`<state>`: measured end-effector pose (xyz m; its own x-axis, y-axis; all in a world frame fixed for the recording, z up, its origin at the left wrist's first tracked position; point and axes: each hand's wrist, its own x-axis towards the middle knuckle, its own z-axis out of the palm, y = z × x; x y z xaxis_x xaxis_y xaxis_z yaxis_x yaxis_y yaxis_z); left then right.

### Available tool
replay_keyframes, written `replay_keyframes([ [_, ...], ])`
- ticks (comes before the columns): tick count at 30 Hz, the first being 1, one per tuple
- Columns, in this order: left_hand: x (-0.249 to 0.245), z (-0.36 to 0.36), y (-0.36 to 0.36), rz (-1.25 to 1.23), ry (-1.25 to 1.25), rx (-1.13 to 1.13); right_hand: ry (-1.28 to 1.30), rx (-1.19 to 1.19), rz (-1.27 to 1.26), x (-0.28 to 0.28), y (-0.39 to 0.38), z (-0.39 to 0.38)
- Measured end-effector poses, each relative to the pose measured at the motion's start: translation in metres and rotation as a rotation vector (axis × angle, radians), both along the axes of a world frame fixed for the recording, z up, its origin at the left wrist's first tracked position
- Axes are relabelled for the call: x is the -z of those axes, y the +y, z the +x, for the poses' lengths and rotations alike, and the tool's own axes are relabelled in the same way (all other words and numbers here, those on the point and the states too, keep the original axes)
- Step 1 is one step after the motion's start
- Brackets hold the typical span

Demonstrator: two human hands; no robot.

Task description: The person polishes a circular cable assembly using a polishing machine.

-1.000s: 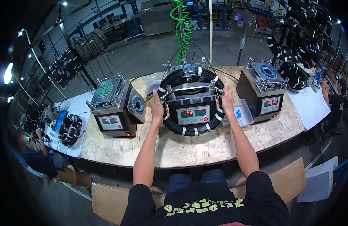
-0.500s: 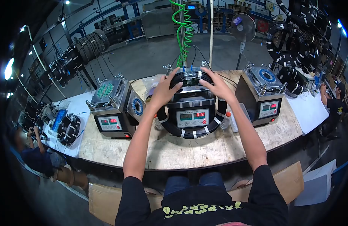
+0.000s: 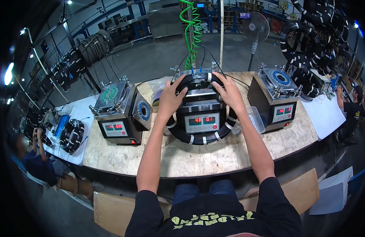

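A coil of black cable [image 3: 204, 140], bound with white bands, hangs in a ring around the front of the middle polishing machine [image 3: 202, 123]. My left hand [image 3: 172, 98] grips the upper left of the ring, thumb inside and fingers over the outside. On the upper right, my right hand [image 3: 229, 94] grips it the same way. Red digits glow on the machine's panel between my forearms. Behind the top of the coil, thin cables with blue connectors [image 3: 201, 69] reach the machine's top plate, whose middle is partly hidden.
Similar machines stand left [image 3: 118, 114] and right [image 3: 275, 100] on the wooden table [image 3: 182, 165]. A clear plastic tray [image 3: 256, 120] lies beside my right forearm. Green coiled hose [image 3: 196, 35] hangs behind the table. Co-workers sit at white side tables, left [image 3: 40, 160] and right [image 3: 350, 106].
My left forearm has shifted right and my right hand slightly inward and down, both still on the coil. The middle panel's digits differ. An orange-capped bottle is now hidden by my right arm.
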<state>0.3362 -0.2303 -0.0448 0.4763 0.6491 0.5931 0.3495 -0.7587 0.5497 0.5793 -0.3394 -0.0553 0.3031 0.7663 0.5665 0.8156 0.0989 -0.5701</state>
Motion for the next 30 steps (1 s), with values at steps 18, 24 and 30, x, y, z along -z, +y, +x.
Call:
replay_keyframes([
  [18,0.071,-0.014,-0.027,0.167,-0.397,-0.248,0.258,0.147,0.374,0.090,-0.034,-0.007],
  [24,0.108,-0.019,-0.036,-0.412,-0.599,-0.192,0.330,0.161,0.350,0.090,-0.037,-0.012],
  [30,0.126,-0.010,-0.051,-0.228,-0.653,-0.273,0.365,0.257,0.416,0.112,-0.045,-0.030],
])
